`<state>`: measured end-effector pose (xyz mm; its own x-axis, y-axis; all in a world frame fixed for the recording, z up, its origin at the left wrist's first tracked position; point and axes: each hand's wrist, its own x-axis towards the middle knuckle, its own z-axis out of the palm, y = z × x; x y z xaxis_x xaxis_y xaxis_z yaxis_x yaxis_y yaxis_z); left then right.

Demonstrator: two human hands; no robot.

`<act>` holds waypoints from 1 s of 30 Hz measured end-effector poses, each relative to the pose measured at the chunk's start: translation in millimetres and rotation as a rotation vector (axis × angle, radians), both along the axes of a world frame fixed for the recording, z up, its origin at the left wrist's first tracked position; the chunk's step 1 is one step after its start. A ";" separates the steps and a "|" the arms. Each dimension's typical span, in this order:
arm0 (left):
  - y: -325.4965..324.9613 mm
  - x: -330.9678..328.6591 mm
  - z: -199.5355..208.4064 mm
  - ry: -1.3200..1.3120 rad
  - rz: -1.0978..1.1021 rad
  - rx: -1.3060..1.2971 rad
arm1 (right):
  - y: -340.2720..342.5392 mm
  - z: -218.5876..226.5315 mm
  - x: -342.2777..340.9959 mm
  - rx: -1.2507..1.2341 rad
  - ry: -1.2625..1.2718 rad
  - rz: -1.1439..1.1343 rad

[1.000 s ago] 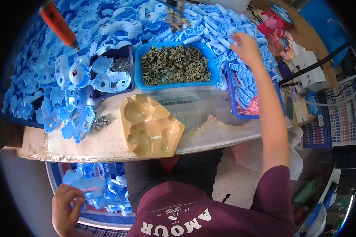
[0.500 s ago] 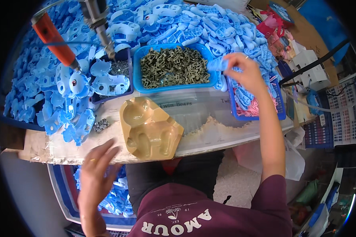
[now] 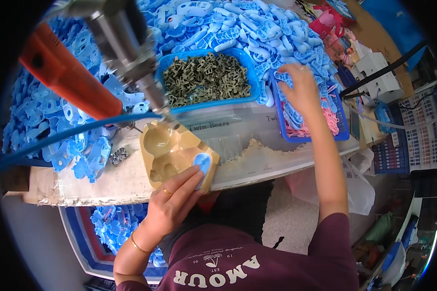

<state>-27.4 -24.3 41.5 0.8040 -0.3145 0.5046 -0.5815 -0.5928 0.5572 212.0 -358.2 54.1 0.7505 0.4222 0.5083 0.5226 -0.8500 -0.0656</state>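
A tan mould [image 3: 182, 140] with rounded hollows lies at the table's front edge. My left hand [image 3: 172, 203] reaches over its near side, fingers together, gripping a small oval blue plastic part [image 3: 202, 161] at the right-hand hollow. Its thumb is mostly hidden. My right hand [image 3: 298, 89] is over a dark blue basket [image 3: 308, 139] with blue plastic parts and pink pieces [image 3: 327, 121]. Its thumb stands apart from the fingers, which are smeared by motion; no part shows clearly in its grasp.
An orange handheld power tool [image 3: 65, 77], a metal spindle tool [image 3: 141, 63] and a blue hose [image 3: 82, 127] hang over the left side. Behind the mould is a blue tray [image 3: 213, 105] of metal clips. Blue plastic parts [image 3: 218, 24] are heaped across the back.
My left hand has come right onto the mould, where a blue part now sits. My right hand has moved from beside the tray to the basket. The hanging tools appear larger and nearer.
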 end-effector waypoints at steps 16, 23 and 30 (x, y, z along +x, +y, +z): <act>41.3 -32.8 -41.8 -0.088 0.230 0.412 | 41.2 25.7 -3.5 0.434 0.779 0.090; 39.9 -33.4 -55.8 -0.036 0.254 0.396 | 143.8 28.1 -103.4 0.057 1.276 0.492; 73.7 -41.5 -56.8 -0.091 0.476 0.323 | 145.4 0.9 -132.7 -0.053 0.779 0.654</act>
